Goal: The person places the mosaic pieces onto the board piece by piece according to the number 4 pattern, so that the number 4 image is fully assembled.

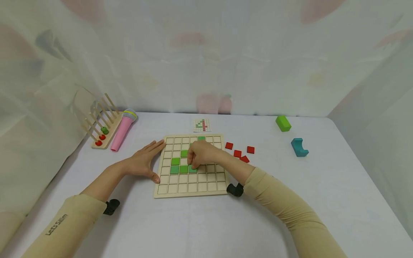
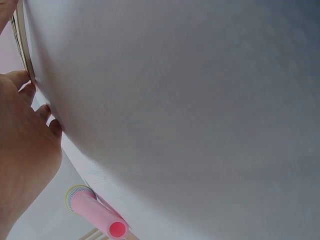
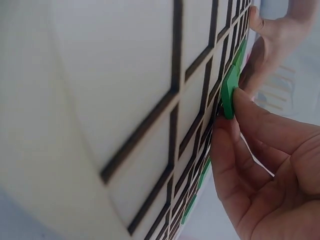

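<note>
A wooden grid board (image 1: pixel 191 195) lies on the table with several green square tiles (image 1: pixel 175 161) in its cells. Between thumb and fingers, my right hand (image 1: pixel 204 154) pinches a green tile (image 3: pixel 228 95). That tile is slightly tilted over a cell, at the end of the lower row of green tiles. At the board's left edge rests my left hand (image 1: pixel 142 162), thumb and fingers spread and touching the rim. The right hand covers some cells in the head view. Several red tiles (image 1: pixel 237 153) lie off the board's right side.
Behind the board lies a small pattern card (image 1: pixel 201 125). A pink toy microphone (image 1: pixel 122 132) and a wooden peg stand (image 1: pixel 111 133) with red and green beads are at the left. On the right are a green block (image 1: pixel 283 123) and a teal curved block (image 1: pixel 299 148).
</note>
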Available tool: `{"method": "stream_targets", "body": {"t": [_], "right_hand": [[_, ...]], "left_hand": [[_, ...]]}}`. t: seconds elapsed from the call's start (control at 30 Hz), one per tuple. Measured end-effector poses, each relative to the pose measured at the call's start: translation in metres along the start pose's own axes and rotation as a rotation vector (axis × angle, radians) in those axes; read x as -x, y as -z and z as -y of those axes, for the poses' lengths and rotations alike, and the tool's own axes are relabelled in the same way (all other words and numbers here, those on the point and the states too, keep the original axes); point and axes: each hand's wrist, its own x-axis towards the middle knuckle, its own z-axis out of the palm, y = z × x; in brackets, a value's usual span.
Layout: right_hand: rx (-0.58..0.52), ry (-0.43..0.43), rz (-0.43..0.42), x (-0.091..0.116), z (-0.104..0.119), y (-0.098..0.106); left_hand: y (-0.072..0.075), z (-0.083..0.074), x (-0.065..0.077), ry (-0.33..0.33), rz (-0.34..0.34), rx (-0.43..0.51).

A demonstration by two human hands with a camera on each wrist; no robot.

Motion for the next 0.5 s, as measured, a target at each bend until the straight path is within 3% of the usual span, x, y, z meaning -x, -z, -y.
{"method": "stream_targets", "body": {"t": [0.5], "right_hand": [[0.025,-0.02,0.002,0.002,0.0004,0.0003]], "left_hand": [[-0.0021,0.0028,-0.0011,-0.002,-0.002,-0.006]]}}
